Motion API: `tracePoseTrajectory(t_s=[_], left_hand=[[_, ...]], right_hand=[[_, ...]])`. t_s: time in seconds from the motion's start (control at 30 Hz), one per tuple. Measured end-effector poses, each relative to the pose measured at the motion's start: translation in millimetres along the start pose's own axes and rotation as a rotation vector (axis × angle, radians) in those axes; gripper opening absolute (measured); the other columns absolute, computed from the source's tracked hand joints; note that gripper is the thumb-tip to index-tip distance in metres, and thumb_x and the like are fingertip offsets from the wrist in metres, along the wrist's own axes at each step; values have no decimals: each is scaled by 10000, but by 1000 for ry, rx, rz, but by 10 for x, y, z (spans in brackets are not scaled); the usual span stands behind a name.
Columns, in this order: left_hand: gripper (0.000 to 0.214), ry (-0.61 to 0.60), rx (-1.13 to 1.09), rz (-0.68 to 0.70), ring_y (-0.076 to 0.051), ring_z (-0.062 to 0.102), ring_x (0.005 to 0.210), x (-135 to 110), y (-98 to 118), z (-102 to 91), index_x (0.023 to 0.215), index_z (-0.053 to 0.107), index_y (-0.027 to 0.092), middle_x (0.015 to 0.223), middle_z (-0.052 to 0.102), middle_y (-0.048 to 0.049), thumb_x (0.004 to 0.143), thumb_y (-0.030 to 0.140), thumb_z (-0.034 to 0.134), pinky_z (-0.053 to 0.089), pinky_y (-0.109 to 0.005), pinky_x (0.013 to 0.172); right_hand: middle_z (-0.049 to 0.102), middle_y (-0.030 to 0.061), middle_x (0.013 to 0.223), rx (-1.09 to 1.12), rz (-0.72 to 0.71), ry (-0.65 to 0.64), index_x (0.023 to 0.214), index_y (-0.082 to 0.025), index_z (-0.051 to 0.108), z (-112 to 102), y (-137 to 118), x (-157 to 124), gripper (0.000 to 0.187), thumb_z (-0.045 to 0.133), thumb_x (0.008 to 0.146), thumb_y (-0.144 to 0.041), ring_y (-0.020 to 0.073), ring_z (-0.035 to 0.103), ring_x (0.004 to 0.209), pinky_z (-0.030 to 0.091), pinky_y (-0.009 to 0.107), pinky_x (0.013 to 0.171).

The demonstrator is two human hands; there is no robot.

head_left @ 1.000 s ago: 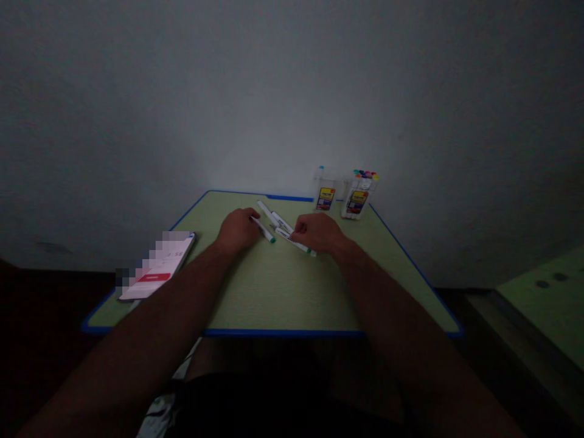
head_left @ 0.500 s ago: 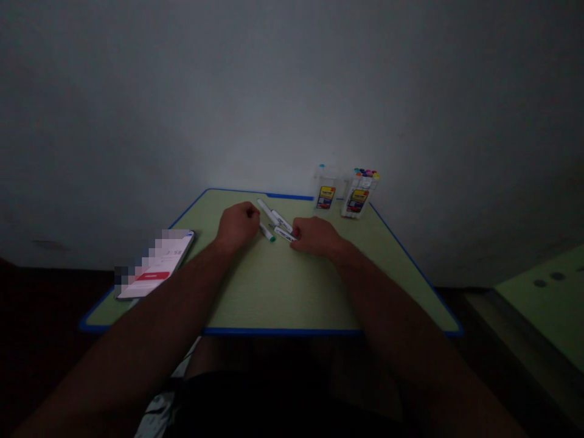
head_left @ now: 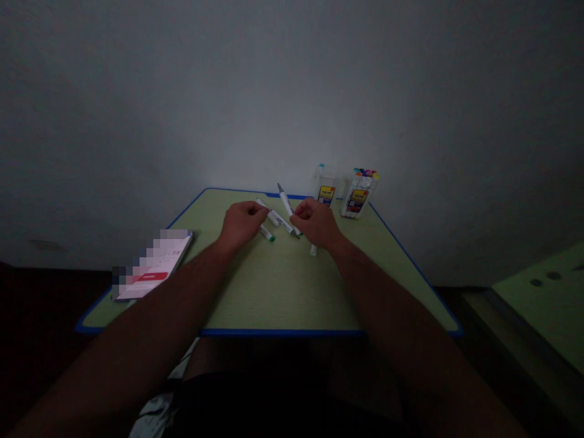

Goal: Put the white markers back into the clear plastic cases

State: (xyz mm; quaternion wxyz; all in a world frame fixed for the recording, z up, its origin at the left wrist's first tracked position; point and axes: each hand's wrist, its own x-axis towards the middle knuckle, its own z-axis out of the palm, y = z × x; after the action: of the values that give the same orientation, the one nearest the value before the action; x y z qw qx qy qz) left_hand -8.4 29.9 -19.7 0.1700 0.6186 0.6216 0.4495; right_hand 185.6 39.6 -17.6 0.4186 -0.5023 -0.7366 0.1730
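Several white markers [head_left: 272,218] lie in a loose bunch at the middle of the green desk [head_left: 274,286]. My right hand [head_left: 316,222] is closed round one marker [head_left: 285,201], tilted up with its tip pointing to the far left; its lower end sticks out below my hand. My left hand [head_left: 241,222] rests curled on the desk, fingers pinched at the end of another white marker with a green cap [head_left: 267,233]. Both forearms stretch over the desk from the near edge.
Two clear marker boxes stand at the desk's far right corner: one nearly empty [head_left: 325,188], one full of coloured-cap markers [head_left: 359,193]. A lit phone [head_left: 152,266] lies at the left edge. A grey wall rises behind. Another green surface [head_left: 547,298] shows at right.
My right hand has lifted one marker off the desk and tilted it upward. My left hand has shifted slightly right toward the bunch, fingers closing on a marker's end.
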Motion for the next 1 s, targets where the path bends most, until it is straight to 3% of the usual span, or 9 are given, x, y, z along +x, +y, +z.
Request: tracePoseTrajectory(t_s=[0.13,0.33,0.6,0.77,0.83,0.9,1.0], left_hand=[[253,-164,-259,-44,-130,558,581,-43,24,58,805,774,153,694,706,-42,745,365,651,439,-264,565],[267,-232,-445,-79,-111,506,529,-83,80,63,821,763,131,693,688,-58,745,361,651,417,-263,519],[241,-216,-616,-63,-95,501,477,-97,101,87,657,637,152,566,591,3,685,377,721,410,-238,489],[202,-118,-667,-117,-101,502,445,-68,111,78,640,597,160,524,572,8,687,326,702,397,-228,442],[194,-100,-667,-132,-96,484,425,-52,105,72,637,592,163,502,552,16,691,313,702,380,-224,424],[191,-93,-661,-139,-94,472,416,-42,95,71,632,587,165,493,542,18,697,305,700,368,-224,413],[185,-97,-644,-136,-96,476,425,-37,81,76,634,592,164,504,548,12,703,299,699,371,-228,415]], right_hand=[[679,-22,681,134,1,-17,840,-196,595,28,6,-6,132,676,756,-259,113,614,605,431,231,584],[705,-10,700,225,-17,-114,881,-186,606,38,-7,-29,165,702,762,-247,114,633,596,447,227,559],[698,-5,716,223,-59,-205,837,-175,657,30,6,-28,128,713,761,-262,114,629,636,459,235,604],[709,37,795,-114,-70,-135,786,-164,695,-266,145,67,122,675,820,-279,139,626,736,466,282,718],[720,53,906,-217,-61,-258,878,-173,715,-440,195,75,128,716,793,-268,149,636,799,473,290,757],[705,74,1044,-301,22,-451,1018,-200,719,-587,213,53,310,785,735,-307,163,644,815,488,292,730],[662,87,1196,-353,232,-722,1229,-278,649,-685,187,-2,616,851,656,-375,138,634,664,497,288,602]])
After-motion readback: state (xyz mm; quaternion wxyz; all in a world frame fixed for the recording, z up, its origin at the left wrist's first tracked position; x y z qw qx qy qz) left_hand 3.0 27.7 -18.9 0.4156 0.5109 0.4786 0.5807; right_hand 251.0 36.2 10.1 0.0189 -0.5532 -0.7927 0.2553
